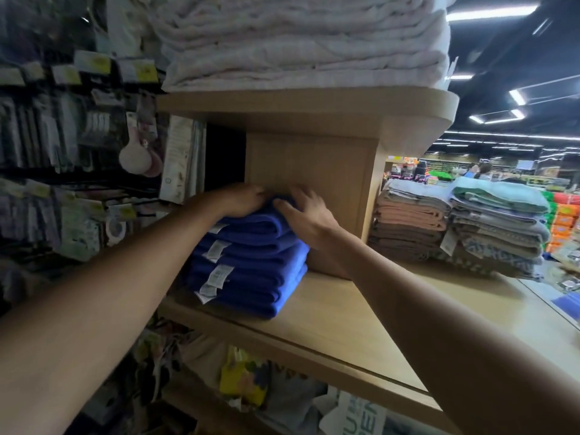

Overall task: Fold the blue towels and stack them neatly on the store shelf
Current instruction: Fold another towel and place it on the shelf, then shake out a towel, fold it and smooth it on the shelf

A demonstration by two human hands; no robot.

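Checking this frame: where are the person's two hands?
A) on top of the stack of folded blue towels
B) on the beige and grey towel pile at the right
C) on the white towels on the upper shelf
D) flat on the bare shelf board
A: the left hand and the right hand both rest on top of the stack of folded blue terry towels, which sits on the light wooden shelf.
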